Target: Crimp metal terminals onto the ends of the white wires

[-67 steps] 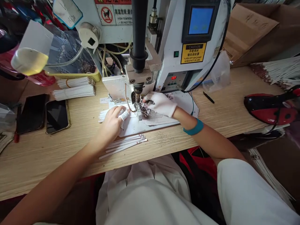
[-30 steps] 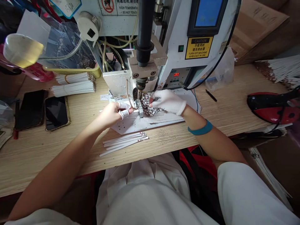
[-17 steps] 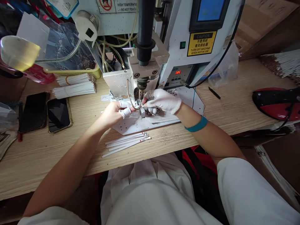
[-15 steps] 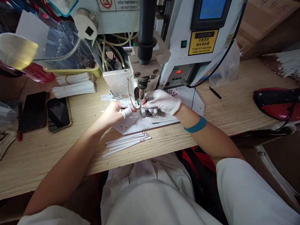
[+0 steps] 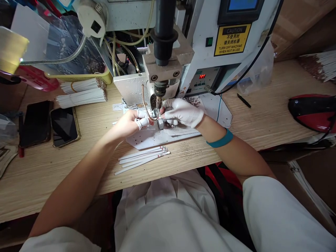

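Observation:
At the tip of the machine's metal nozzle [image 5: 159, 99], my two hands meet from either side. My left hand [image 5: 128, 123], with white covers on its fingers, is closed in a pinch just left of the nozzle. My right hand [image 5: 183, 112], in a white glove with bare fingertips, pinches close to the nozzle's right side. What the fingertips hold is too small and covered to make out. A small grey metal block [image 5: 160, 124] stands below the nozzle on a white plate [image 5: 141, 142]. Several flat white strips [image 5: 141, 158] with marked ends lie in front of the plate.
Two phones [image 5: 65, 127] lie at the left, near bundles of white strips [image 5: 81, 97] and a yellow basket [image 5: 107, 77]. A lamp [image 5: 13, 49] leans in. A black pen [image 5: 244, 100] and a red-black device [image 5: 312, 113] are at the right. A thin tube [image 5: 143, 101] curves before the nozzle.
The view has shifted slightly. Both hands stay pinched at the nozzle with hardly any movement. The red digits on the machine's display read differently.

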{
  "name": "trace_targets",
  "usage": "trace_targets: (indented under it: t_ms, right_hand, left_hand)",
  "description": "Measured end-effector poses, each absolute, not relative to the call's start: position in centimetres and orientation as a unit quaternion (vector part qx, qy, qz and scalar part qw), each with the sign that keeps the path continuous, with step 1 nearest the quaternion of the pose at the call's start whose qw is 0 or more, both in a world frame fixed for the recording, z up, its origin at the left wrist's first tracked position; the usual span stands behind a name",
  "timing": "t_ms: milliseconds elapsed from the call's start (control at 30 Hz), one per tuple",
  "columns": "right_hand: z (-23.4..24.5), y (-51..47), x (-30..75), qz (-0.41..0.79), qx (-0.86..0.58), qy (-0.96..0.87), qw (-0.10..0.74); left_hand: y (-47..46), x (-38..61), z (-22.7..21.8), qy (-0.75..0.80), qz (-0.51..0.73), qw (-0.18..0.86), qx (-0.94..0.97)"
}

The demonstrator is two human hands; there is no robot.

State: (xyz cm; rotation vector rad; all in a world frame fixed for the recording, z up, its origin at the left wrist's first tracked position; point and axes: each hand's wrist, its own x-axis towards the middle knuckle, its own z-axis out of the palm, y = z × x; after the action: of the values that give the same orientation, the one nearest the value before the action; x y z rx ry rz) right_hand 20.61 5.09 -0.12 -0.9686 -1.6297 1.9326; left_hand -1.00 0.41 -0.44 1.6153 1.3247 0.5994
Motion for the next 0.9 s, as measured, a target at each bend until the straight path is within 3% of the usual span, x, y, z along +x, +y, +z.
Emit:
trace_targets:
  t_ms: [900]
  right_hand:
    - [-1.5,5.2,20.9,0.669,-0.335,-0.611,0.258]
  left_hand:
    - [0.6,-0.5,-0.3,0.557,0.235,0.462,0.649]
